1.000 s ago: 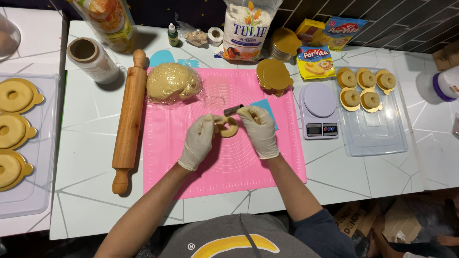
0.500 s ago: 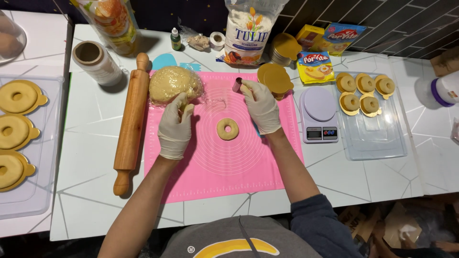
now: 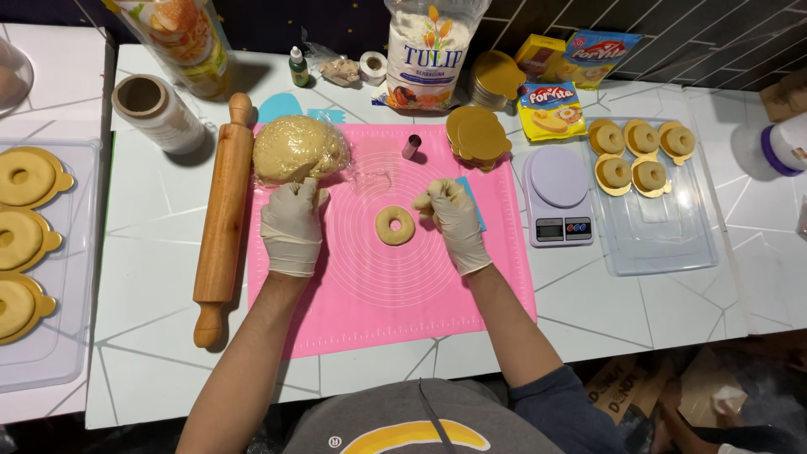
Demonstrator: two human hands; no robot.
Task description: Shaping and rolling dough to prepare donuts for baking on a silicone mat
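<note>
A white tabletop (image 3: 588, 311) veined with thin dark lines carries a pink silicone baking mat (image 3: 395, 286); behind it runs a dark panelled wall (image 3: 723, 34). The gloved left hand (image 3: 292, 223) pinches the edge of a plastic-wrapped lump of pale dough (image 3: 296, 148). The gloved right hand (image 3: 451, 215), fingers curled with nothing visibly held, sits just beside a small ring of dough (image 3: 394, 225) at mid-mat. A wooden rolling pin (image 3: 223, 219) lies left of the mat.

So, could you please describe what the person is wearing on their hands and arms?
Both the left hand and the right hand wear thin whitish disposable gloves ending at the wrist. Forearms are bare; a dark blue-grey short sleeve covers the right upper arm.
</note>
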